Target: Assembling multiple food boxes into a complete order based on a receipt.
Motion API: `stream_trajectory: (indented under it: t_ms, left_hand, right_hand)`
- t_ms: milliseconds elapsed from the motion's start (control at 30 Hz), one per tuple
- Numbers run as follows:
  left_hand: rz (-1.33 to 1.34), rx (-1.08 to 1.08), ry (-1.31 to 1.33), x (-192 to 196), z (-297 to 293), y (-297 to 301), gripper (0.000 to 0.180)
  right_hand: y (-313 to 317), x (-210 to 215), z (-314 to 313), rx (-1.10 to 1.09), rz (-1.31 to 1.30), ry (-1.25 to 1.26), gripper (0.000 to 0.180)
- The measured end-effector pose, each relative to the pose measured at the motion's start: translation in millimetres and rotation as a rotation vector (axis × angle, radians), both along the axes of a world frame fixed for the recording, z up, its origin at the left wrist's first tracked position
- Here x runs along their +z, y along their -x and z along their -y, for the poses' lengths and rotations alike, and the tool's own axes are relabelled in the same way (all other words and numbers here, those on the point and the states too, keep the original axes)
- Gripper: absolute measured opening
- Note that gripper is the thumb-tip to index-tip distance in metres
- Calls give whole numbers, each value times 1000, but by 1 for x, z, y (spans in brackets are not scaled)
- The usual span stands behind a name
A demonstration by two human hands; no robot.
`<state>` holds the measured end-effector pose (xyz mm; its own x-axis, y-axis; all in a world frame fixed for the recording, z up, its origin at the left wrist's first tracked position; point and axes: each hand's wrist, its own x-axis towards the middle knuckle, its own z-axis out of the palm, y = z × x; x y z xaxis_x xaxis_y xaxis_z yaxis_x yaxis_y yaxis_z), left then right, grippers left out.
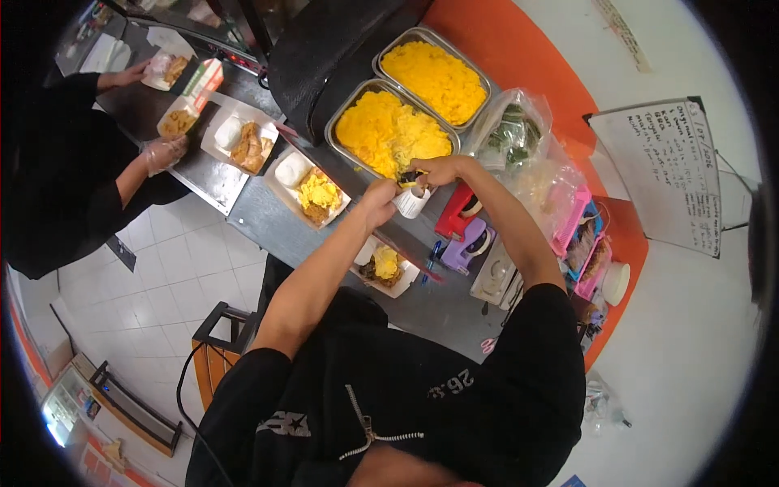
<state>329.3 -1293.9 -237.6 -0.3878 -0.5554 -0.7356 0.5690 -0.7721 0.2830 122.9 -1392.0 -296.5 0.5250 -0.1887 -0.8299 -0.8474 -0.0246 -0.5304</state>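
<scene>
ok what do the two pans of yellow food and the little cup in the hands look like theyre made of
The two pans look like bare metal, likely steel: grey rims with a dull shine. The small white cup, held between the left hand and right hand, looks like matte paper or plastic; too small to tell which.

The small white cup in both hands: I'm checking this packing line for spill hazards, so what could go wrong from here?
The small white cup is held by the left hand and right hand right at the rim of the nearer tray of yellow egg; a slip might drop it into the food. The open meal box sits just beside it, so spilled contents could land there. The forearms hang over another filled box and might brush it.
</scene>
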Motion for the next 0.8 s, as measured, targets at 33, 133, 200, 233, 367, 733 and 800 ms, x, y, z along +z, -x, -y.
stream_trajectory:
  t_ms: [33, 133, 200, 233, 367, 733, 800]
  left_hand:
    - [-6, 0, -24, 2, 0, -3, 30]
    - [-32, 23, -9, -5, -2, -6, 34]
    - [-6, 25, -31, -8, -2, -7, 34]
    - [-15, -40, 42, -9, -3, -9, 35]
    - [26, -266, 296, 63, -7, -20, 45]
    - [-176, -103, 265, 150, -94, -199, 69]
    - [161, 58, 127, 138, -118, -231, 60]
  right_hand:
    - [-2, 2, 8, -57, -101, -127, 58]
    - [-31, 52, 24, -70, -249, -271, 57]
    - [-30, 48, 34, -107, -245, -344, 54]
    - [-33, 48, 39, -146, -237, -404, 53]
    - [-13, 42, 60, -370, -114, -661, 48]
    - [2, 154, 52, -782, 169, -577, 40]
    - [-14, 184, 34, -803, 336, -593, 33]
